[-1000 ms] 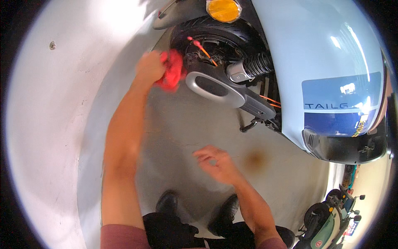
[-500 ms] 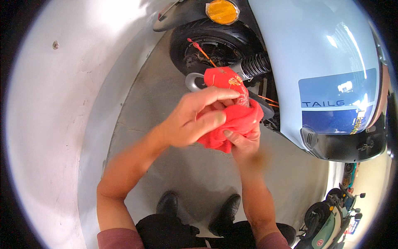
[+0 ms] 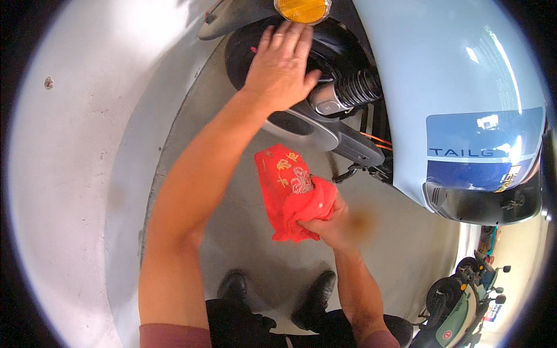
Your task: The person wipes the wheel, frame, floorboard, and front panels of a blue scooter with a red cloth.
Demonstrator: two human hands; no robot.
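Observation:
My left hand [image 3: 281, 72] reaches out over the rear tyre [image 3: 237, 58] of a light-blue scooter [image 3: 429, 64]. Its fingers are stretched out and hold nothing, the tips just below a round amber reflector [image 3: 303, 8]. Whether they touch the tyre or the reflector I cannot tell. Lower down, my right hand [image 3: 332, 227] is closed on a bunched red cloth [image 3: 275, 174] with yellow and white print. The cloth's flat end spreads to the left, apart from the scooter. Part of the wheel is hidden behind my left hand.
A black ribbed shock-absorber boot [image 3: 355, 90] and grey swingarm [image 3: 316, 130] lie right of my left hand. Along the left runs a white wall [image 3: 69, 174]. More scooters [image 3: 458, 307] stand at lower right. My black shoes [image 3: 316, 296] are on the grey floor [image 3: 243, 255].
My left hand has let go of the red cloth and moved up to the tyre. My right hand has lowered the cloth and shifted slightly left; its flat end now hangs out.

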